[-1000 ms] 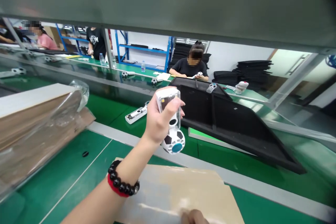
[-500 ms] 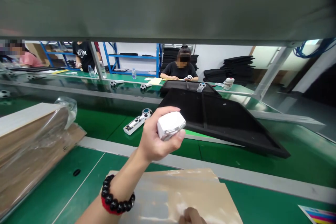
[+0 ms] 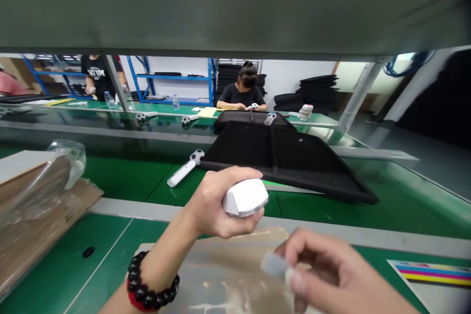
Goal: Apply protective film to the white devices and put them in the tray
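Note:
A white plastic device (image 3: 246, 197) with rounded edges is gripped in my left hand (image 3: 217, 206), its blunt end facing me. To the lower right, my right hand (image 3: 316, 270) pinches a small translucent grey piece (image 3: 274, 264) between thumb and fingers; the hand is somewhat blurred. The two hands are apart. Below them lies a brown sheet (image 3: 235, 274) with a glossy, clear-looking surface. Beyond my left hand, a white handle with a football-patterned head (image 3: 182, 172) rests on the green surface.
Black trays (image 3: 294, 157) lie beyond my hands. Plastic-wrapped cardboard (image 3: 47, 201) is at the left, a colour-striped sheet (image 3: 434, 274) at the right. A metal shelf (image 3: 221, 14) spans overhead. A person in black (image 3: 243, 95) sits across; more football-headed devices (image 3: 189, 119) lie farther back.
My right hand has risen from the bottom edge, now showing the grey piece. My left hand has turned the white device and sits slightly lower. The football-headed device beyond now shows a plain white handle.

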The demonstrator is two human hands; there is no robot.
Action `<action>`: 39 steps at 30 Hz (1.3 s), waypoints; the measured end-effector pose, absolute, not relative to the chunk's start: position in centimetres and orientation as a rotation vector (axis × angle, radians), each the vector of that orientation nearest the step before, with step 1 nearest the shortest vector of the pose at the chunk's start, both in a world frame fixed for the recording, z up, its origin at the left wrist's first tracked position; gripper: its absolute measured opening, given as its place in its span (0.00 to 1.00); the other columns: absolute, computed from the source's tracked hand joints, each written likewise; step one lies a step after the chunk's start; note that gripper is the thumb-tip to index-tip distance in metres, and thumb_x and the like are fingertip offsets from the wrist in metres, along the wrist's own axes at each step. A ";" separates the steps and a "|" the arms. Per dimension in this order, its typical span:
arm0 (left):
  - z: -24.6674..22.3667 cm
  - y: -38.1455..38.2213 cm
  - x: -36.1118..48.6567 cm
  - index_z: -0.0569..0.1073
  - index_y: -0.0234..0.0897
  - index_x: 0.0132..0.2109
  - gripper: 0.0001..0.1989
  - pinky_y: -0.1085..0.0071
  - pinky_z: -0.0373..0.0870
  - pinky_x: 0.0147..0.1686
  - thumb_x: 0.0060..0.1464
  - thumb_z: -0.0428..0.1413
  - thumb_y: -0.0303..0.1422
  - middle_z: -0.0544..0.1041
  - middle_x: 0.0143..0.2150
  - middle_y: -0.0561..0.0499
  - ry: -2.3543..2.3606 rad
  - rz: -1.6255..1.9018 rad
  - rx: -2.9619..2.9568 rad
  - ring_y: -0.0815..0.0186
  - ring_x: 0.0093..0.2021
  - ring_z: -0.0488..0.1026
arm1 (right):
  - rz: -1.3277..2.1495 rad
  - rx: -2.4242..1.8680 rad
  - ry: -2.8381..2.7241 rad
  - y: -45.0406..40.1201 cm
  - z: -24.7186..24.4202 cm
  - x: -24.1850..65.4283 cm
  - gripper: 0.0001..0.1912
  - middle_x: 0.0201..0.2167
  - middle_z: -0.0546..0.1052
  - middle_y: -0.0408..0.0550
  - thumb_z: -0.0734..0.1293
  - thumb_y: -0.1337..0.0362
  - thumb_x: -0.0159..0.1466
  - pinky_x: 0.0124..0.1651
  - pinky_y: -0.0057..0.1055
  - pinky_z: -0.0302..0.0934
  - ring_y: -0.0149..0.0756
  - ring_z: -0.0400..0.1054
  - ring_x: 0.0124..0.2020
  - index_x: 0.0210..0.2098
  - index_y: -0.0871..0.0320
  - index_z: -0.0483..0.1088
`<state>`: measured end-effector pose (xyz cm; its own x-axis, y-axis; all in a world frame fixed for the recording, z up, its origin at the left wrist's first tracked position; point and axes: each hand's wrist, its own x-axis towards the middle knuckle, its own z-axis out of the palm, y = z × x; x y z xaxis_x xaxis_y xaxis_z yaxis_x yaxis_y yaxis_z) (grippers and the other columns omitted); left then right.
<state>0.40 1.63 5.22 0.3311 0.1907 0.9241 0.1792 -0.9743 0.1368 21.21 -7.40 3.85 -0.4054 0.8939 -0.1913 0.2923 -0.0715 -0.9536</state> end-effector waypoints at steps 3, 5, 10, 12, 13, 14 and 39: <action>5.1 1.1 1.5 0.70 0.33 0.48 0.19 0.77 0.70 0.27 0.48 0.58 0.33 0.79 0.35 0.48 0.285 1.617 2.639 0.69 0.29 0.76 | 1.510 -1.240 -1.448 -7.4 7.0 22.1 0.20 0.27 0.76 0.45 0.73 0.47 0.58 0.29 0.23 0.64 0.27 0.67 0.23 0.29 0.59 0.69; 5.0 0.7 2.2 0.70 0.33 0.47 0.18 0.77 0.68 0.24 0.49 0.55 0.34 0.79 0.33 0.50 0.249 1.511 2.692 0.69 0.28 0.76 | 1.481 -1.205 -1.456 -7.7 8.3 22.5 0.14 0.24 0.75 0.42 0.74 0.55 0.59 0.28 0.22 0.63 0.27 0.67 0.23 0.29 0.58 0.70; 4.8 -0.3 3.2 0.69 0.36 0.47 0.17 0.76 0.68 0.25 0.48 0.54 0.33 0.78 0.32 0.53 0.224 1.322 2.771 0.69 0.28 0.75 | 1.395 -1.269 -1.472 -8.1 8.7 22.6 0.10 0.24 0.73 0.39 0.74 0.58 0.59 0.30 0.21 0.62 0.28 0.66 0.27 0.29 0.56 0.71; 4.7 -0.3 3.4 0.68 0.36 0.47 0.17 0.76 0.68 0.26 0.47 0.54 0.31 0.78 0.32 0.52 0.213 1.293 2.761 0.69 0.28 0.75 | 1.396 -1.275 -1.499 -8.1 8.5 22.5 0.11 0.25 0.72 0.39 0.74 0.57 0.59 0.30 0.22 0.60 0.28 0.64 0.28 0.29 0.56 0.70; 4.7 -0.3 3.5 0.68 0.36 0.47 0.17 0.76 0.68 0.25 0.47 0.54 0.31 0.77 0.32 0.52 0.205 1.285 2.758 0.69 0.28 0.75 | 1.400 -1.272 -1.509 -8.0 8.4 22.5 0.12 0.25 0.72 0.39 0.73 0.57 0.59 0.30 0.22 0.59 0.28 0.64 0.28 0.29 0.56 0.70; 4.7 -0.3 3.5 0.68 0.36 0.47 0.17 0.77 0.68 0.25 0.47 0.54 0.31 0.77 0.31 0.52 0.199 1.283 2.757 0.69 0.27 0.74 | 1.406 -1.268 -1.514 -8.0 8.4 22.4 0.12 0.25 0.72 0.39 0.72 0.56 0.60 0.30 0.23 0.59 0.28 0.63 0.28 0.29 0.56 0.70; 4.6 -0.4 3.6 0.69 0.36 0.46 0.16 0.76 0.66 0.23 0.47 0.53 0.33 0.77 0.30 0.54 0.167 1.286 2.738 0.69 0.26 0.75 | 1.545 -1.199 -1.449 -7.5 8.3 22.6 0.09 0.21 0.75 0.38 0.75 0.63 0.57 0.31 0.21 0.59 0.26 0.67 0.25 0.27 0.57 0.71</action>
